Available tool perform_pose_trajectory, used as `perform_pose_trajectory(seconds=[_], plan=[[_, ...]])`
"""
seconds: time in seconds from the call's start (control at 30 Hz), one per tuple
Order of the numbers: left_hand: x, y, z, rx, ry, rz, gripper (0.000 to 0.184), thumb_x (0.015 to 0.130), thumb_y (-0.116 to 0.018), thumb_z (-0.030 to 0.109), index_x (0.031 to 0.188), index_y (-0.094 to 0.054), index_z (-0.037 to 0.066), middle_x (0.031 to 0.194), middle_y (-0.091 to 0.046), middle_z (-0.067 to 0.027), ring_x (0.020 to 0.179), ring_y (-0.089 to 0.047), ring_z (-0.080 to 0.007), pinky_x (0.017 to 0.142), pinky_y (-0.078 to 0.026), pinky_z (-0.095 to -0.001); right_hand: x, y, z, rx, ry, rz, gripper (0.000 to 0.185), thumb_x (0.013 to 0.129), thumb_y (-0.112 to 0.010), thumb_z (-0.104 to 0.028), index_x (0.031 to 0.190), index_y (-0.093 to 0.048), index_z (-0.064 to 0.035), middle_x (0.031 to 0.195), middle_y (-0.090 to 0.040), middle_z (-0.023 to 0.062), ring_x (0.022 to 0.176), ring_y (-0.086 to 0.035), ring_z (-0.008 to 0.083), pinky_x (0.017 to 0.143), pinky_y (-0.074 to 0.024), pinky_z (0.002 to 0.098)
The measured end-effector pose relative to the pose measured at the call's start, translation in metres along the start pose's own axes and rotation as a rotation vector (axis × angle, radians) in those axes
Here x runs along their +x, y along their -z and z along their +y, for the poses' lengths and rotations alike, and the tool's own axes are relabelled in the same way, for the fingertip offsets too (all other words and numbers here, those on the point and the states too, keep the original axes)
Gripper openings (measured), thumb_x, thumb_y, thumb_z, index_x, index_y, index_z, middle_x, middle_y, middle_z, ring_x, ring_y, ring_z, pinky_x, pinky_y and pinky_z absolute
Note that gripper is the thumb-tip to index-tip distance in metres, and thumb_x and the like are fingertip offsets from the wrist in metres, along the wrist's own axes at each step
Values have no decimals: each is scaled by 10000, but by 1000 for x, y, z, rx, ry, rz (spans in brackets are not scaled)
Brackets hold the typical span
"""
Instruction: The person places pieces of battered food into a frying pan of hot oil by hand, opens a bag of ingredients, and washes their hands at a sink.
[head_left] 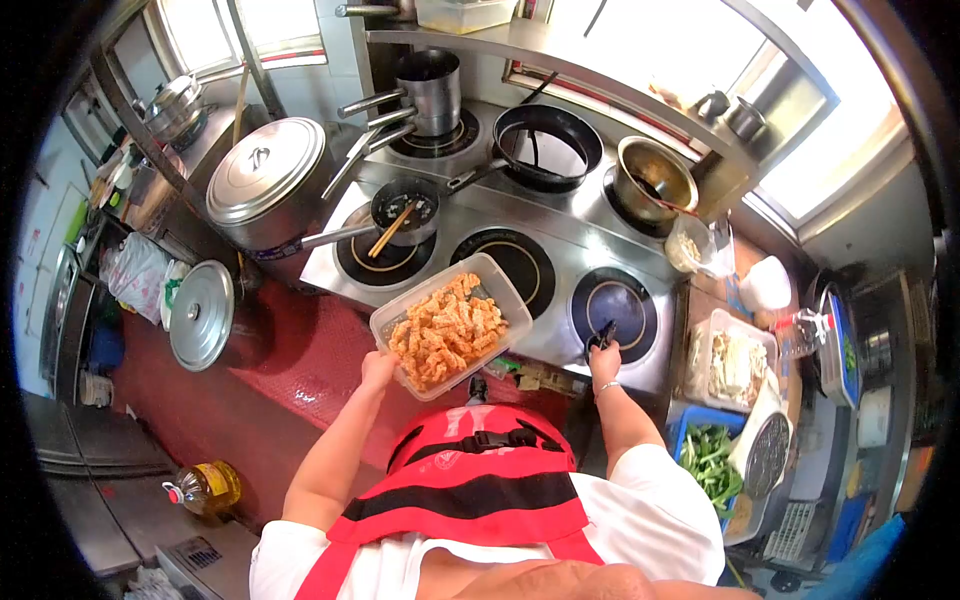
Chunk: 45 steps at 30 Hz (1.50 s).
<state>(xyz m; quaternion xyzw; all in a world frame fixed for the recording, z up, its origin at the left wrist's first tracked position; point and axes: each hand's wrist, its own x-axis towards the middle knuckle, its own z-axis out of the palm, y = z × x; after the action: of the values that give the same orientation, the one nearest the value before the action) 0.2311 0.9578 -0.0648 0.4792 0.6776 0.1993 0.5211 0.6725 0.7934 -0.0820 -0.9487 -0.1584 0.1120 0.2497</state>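
Observation:
My left hand (378, 371) grips the near left corner of a clear plastic container (507, 283), which holds a heap of orange-brown fried strips (447, 335). The container is tilted a little, over the front edge of the stove. My right hand (604, 362) is closed around a small black object (601, 337), whose kind I cannot make out, at the near edge of the front right burner (625, 300). Behind the container stands a small saucepan (412, 190) with dark liquid, and a pair of wooden chopsticks (390, 232) rests in it.
A black frying pan (547, 147), a steel pot (655, 180) and stacked saucepans (430, 90) occupy the back burners. Left of the stove stands a large lidded pot (265, 170). Containers of cut vegetables (735, 360) and leafy greens (710, 460) are at the right. An oil bottle (205, 487) sits lower left.

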Motion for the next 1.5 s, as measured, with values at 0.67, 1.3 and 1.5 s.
perform_pose_trajectory(seconds=[0.67,1.3,1.5], plan=[[144,-39,60,-34,84,-223,238,788,-607,261,746,-621,27,574,-552,-26,430,-444,-104,399,-320,-240,73,-57,-55,-148,16,32,482,764,-547,-51,1237,-459,-15,1093,-517,289,1010,-509,430,884,-415,453],[64,30,-62,-648,147,39,317,883,-559,322,1026,-597,42,932,-639,-35,751,-587,-113,669,-447,-233,-10,-133,-285,-647,1256,-757,779,626,-772,-177,1308,-395,-207,1308,-380,168,1187,-373,421,895,-447,468],[25,44,-116,-721,382,193,340,891,-523,354,1021,-590,47,930,-646,-48,782,-606,-144,664,-447,-261,4,-135,-276,-580,1248,-744,686,630,-748,-155,1240,-434,-129,1172,-458,162,1034,-496,388,841,-456,463]])
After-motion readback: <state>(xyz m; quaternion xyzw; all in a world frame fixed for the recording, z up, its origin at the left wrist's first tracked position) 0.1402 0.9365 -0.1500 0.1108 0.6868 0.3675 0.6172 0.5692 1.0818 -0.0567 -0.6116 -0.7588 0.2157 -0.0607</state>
